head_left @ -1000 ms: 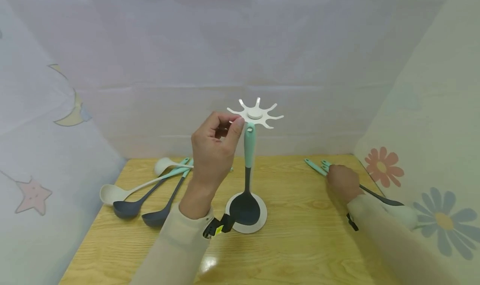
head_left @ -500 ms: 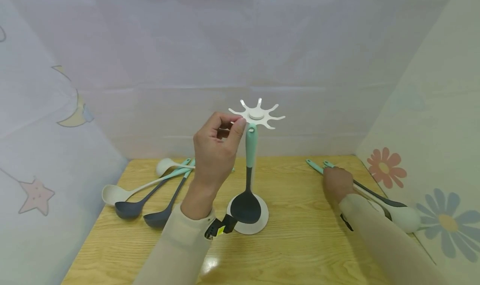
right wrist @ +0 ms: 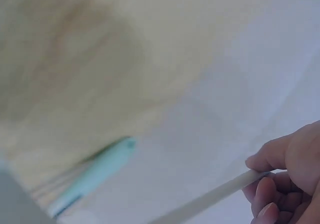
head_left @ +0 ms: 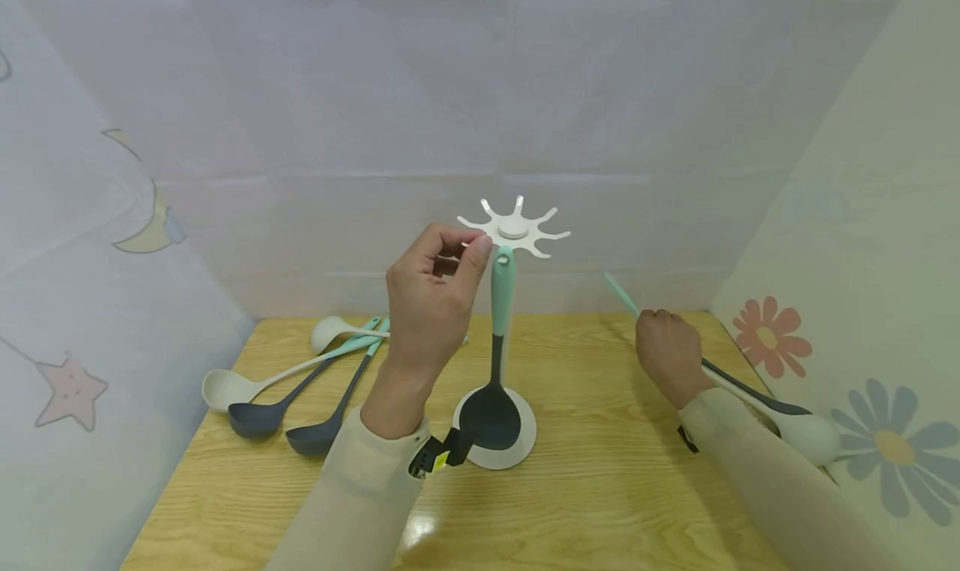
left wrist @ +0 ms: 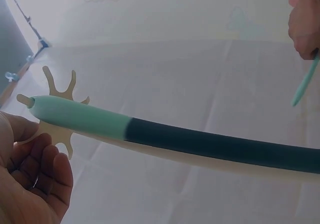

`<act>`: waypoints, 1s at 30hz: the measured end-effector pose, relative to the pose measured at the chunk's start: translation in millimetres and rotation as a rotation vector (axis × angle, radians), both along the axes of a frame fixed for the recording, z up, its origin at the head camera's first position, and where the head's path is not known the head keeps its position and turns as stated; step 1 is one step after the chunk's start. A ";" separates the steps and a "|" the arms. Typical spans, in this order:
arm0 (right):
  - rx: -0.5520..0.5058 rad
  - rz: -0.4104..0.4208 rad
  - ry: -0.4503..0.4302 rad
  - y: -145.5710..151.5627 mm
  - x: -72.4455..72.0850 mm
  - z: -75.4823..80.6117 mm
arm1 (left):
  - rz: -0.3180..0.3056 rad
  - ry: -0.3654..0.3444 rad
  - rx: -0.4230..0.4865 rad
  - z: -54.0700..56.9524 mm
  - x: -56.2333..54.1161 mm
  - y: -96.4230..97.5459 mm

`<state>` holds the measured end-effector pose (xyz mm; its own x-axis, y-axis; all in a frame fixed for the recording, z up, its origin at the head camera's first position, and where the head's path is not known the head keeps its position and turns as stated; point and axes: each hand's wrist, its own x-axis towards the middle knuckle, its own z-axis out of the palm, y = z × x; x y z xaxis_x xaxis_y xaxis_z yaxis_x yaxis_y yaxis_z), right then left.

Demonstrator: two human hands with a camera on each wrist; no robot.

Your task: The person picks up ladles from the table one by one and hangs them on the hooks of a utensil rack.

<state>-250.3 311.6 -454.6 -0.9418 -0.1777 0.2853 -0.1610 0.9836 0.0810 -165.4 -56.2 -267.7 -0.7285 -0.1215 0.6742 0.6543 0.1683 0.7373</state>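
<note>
A white utensil stand (head_left: 513,228) has a star-shaped top of several prongs and a round base (head_left: 522,442). At one prong, the thumb and fingers of my left hand (head_left: 430,321) pinch the rim. A dark ladle (head_left: 502,292) with a mint-green handle hangs from the front prong, its bowl low in front of the base. On the right, my right hand (head_left: 666,350) grips a cream-shafted utensil (right wrist: 215,197) just below its raised mint-green handle (head_left: 620,293). Its fingers curl round the shaft in the right wrist view.
Several ladles, cream (head_left: 225,388) and dark (head_left: 258,417), lie overlapping on the wooden table (head_left: 592,504) at left. Under the right hand lies another green-handled utensil (right wrist: 100,171). A cream rounded head (head_left: 806,438) rests by the flowered right wall; a pale cloth (head_left: 390,96) closes the back.
My right hand has shifted slightly left, and a green handle that lay on the table now rises tilted above it. The left hand stays on the stand; the hanging ladle looks almost unchanged.
</note>
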 end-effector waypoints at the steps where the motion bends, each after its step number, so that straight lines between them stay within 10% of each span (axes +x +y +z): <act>1: -0.012 0.000 0.027 -4.2 1.7 5.1 | 0.002 0.001 0.000 0.1 -0.1 -0.1; 30: -0.842 0.144 0.130 -93.8 72.4 93.4 | 0.008 0.001 0.005 -0.8 -3.0 -3.2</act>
<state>-177.9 217.8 -361.2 -0.8771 0.0262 0.4795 -0.3287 0.6953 -0.6391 -168.4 -59.3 -268.5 -0.7269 -0.1306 0.6742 0.6537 0.1692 0.7376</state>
